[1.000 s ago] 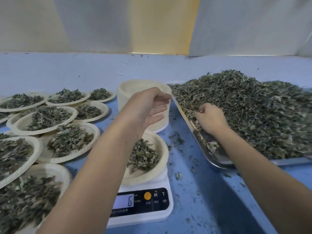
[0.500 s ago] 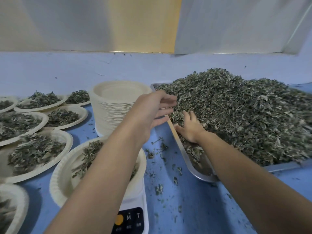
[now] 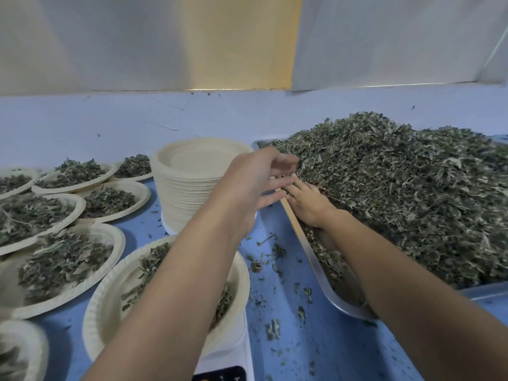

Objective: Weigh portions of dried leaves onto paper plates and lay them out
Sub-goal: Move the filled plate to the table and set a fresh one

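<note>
Step in hand: drawing leaf from the bulk supply to top up the portion being weighed.

The dried leaves (image 3: 398, 182) lie heaped in a metal tray (image 3: 312, 254) at the right side of the blue worktop (image 3: 302, 339); loose fragments are scattered on the worktop beside the tray's left rim. The right hand (image 3: 308, 204) lies palm down on the left edge of the heap, fingers straight, gripping nothing. The left hand (image 3: 255, 185) hovers just beside it above the rim, fingers extended and loosely spread, holding nothing visible.

A paper plate (image 3: 110, 298) with a partial portion sits on the scale (image 3: 220, 372) at the near edge, under the left forearm; the display is out of view. A stack of empty plates (image 3: 187, 188) stands behind it; several filled plates (image 3: 63, 259) are laid out towards the left edge.

Next move, as judged: cup the 2 hands round a small quantity; carry it left to the plate on the scale; release gradually; check the reading.
</note>
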Demonstrator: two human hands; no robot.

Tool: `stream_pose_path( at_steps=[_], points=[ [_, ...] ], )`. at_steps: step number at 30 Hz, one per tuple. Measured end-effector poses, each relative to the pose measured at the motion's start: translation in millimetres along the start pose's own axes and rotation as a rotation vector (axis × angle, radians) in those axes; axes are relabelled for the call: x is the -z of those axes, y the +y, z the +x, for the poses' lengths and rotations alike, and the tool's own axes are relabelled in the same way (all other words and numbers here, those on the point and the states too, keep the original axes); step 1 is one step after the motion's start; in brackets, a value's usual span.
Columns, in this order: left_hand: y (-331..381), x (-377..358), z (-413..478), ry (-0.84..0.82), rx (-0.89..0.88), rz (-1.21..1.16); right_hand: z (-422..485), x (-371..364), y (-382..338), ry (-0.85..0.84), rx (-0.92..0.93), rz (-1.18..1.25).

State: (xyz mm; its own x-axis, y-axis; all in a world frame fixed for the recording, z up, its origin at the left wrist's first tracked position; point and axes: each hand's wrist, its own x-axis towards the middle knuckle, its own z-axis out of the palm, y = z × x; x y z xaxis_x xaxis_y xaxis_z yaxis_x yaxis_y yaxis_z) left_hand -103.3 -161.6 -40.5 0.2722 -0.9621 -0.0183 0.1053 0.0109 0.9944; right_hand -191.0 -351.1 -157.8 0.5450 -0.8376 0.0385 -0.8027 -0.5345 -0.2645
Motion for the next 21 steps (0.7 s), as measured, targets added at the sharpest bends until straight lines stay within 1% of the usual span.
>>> stream_pose_path(
  at_steps=[2, 4, 9, 11, 13, 15, 17, 19, 21],
  points=[
    [1, 0, 0, -0.002, 0.003, -0.007, 5, -1, -2, -0.003, 0.013, -0.015],
    [3, 1, 1, -0.001, 0.001, -0.012, 7, -3, -2, 0.014, -0.014, -0.028],
    [5, 5, -3, 0.012, 0.005, -0.03, 0, -5, -13, 0.129, -0.088, -0.113],
    [4, 7, -7, 0.016, 0.016, -0.048, -4, -4, -17, 0.122, -0.1, -0.164],
    [3, 10, -12, 0.02, 0.025, -0.059, -8, -2, -18, 0.108, -0.124, -0.114],
    [3, 15, -17, 0.032, 0.03, -0.065, -15, 8, -19, 0.144, -0.18, 0.093],
    [4, 21, -22, 0.058, 0.032, -0.082, -25, 23, -22, 0.251, -0.255, 0.368],
    [4, 29, -28, 0.09, 0.027, -0.127, -38, 42, -29, 0.294, -0.324, 0.735],
    [3, 35, -33, 0.12, 0.021, -0.177, -55, 63, -38, 0.303, -0.339, 1.213]
  ],
)
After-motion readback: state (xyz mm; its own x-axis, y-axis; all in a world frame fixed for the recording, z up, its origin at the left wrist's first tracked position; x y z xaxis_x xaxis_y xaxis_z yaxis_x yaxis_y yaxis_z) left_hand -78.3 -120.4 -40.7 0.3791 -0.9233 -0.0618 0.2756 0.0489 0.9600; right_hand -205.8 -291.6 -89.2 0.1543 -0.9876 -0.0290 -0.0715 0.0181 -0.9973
